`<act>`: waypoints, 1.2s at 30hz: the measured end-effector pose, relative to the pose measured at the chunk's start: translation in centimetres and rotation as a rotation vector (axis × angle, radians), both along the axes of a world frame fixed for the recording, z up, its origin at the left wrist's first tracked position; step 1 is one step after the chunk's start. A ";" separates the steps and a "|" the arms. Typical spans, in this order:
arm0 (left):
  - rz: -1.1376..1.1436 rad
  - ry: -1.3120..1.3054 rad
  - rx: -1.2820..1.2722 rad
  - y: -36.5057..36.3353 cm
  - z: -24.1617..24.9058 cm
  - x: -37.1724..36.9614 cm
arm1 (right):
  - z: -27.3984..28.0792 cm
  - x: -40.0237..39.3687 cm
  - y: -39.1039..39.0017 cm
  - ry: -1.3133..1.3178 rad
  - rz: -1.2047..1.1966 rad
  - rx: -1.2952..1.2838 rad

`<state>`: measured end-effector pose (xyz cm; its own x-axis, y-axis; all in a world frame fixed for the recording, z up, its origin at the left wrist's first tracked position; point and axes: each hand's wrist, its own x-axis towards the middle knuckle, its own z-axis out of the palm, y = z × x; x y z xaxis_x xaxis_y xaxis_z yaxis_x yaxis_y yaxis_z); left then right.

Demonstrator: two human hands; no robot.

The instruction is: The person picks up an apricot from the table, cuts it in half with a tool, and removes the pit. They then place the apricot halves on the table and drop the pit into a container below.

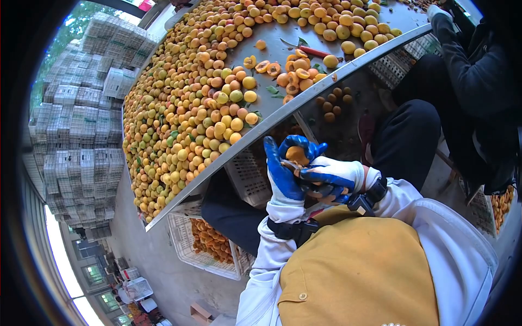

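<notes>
My left hand [284, 176], in a white glove with blue coating, has its fingers wrapped round an orange apricot [297, 154] just past the table's edge. Close against it is my right hand [334, 175], gloved the same way and closed. From its fingers a short thin blade [289, 163], seemingly of a small knife, meets the fruit; the handle is hidden in the grip. On the metal table [255, 48] ahead lie cut apricot halves [293, 81] in a small heap and a red-handled knife [314, 51].
Whole apricots [185, 119] cover much of the table. Below its raised rim [217, 163] stands a white crate [182, 239] with apricot halves [209, 242]. A co-worker's dark sleeve [462, 60] and knees [408, 130] are at the right. Stacked crates [81, 125] rise at the left.
</notes>
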<state>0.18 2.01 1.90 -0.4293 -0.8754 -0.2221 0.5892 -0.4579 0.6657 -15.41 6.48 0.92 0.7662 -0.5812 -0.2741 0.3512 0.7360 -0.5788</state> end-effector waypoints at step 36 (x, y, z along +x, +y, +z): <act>0.806 -1.642 -0.609 -2.5 7.9 30.4 | -1.9 2.8 -0.5 0.958 -0.365 -0.828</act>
